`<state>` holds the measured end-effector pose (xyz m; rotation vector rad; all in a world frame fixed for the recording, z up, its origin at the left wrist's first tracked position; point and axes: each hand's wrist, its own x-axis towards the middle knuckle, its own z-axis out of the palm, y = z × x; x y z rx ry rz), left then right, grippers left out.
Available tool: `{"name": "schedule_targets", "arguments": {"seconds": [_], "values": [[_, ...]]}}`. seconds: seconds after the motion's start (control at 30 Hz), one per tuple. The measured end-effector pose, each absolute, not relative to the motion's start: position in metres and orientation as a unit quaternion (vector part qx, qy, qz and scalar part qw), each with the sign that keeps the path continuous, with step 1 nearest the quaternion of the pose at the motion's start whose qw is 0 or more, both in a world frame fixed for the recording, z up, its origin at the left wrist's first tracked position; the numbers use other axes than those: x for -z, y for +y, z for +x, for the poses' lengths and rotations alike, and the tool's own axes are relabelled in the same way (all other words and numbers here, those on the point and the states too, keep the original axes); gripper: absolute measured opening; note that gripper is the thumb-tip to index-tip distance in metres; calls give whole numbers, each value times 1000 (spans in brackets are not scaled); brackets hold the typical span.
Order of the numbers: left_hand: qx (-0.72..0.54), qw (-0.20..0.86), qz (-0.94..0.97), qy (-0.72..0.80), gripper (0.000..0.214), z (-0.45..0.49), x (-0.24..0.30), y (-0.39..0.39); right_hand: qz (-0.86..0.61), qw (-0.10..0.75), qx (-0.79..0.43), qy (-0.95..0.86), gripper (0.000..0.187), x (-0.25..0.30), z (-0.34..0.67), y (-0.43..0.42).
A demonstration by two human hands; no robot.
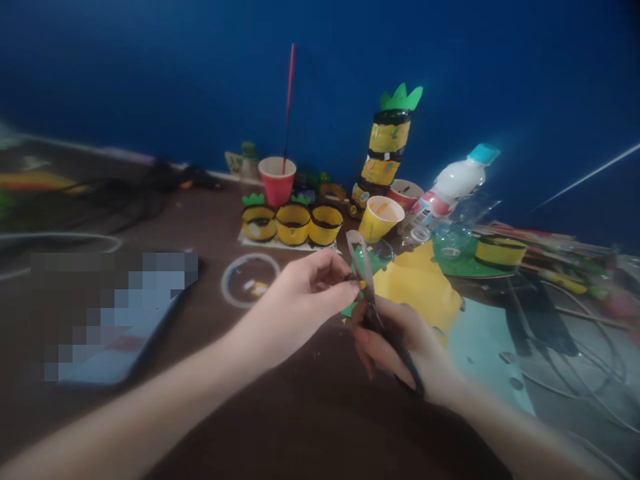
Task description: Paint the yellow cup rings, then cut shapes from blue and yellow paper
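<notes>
My left hand (300, 297) pinches a small yellow piece (363, 285), mostly covered by the fingertips. In my right hand (413, 340) is a pair of scissors (371, 283) with dark handles, its blades slightly apart and pointing up and away from me. The yellow piece lies by the blades; whether they touch it I cannot tell. Behind the right hand spreads a yellow sheet (417, 283), partly over a pale blue sheet (487, 347). A tiny yellow scrap (344, 321) rests on the dark table below the fingertips.
Behind my hands stand three yellow-and-black rings (293, 227), a red cup (277, 187), a yellow cup (379, 223) and a decorated tower (385, 150). A white bottle (450, 183) leans right. A round clear lid (226, 283), a blurred-out flat device (130, 327) and cables (590, 353) lie around.
</notes>
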<state>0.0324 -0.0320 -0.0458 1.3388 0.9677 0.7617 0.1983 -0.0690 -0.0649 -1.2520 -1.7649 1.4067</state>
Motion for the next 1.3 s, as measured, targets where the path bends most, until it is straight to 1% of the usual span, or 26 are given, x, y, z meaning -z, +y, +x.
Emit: {"name": "schedule_targets", "arguments": {"seconds": [0.2,0.73,0.97,1.3], "values": [[-329,610,585,422,8,32,46,-33,-476,268,-530,-649,16,64,198,-70],[-346,621,572,409,5,32,44,-32,-458,273,-543,-648,12,65,199,-70],[-330,596,591,431,5,32,44,-32,-464,269,-537,-651,15,63,200,-69],[-312,611,587,429,3,31,40,-31,-450,261,-539,-662,14,65,201,-69]]}}
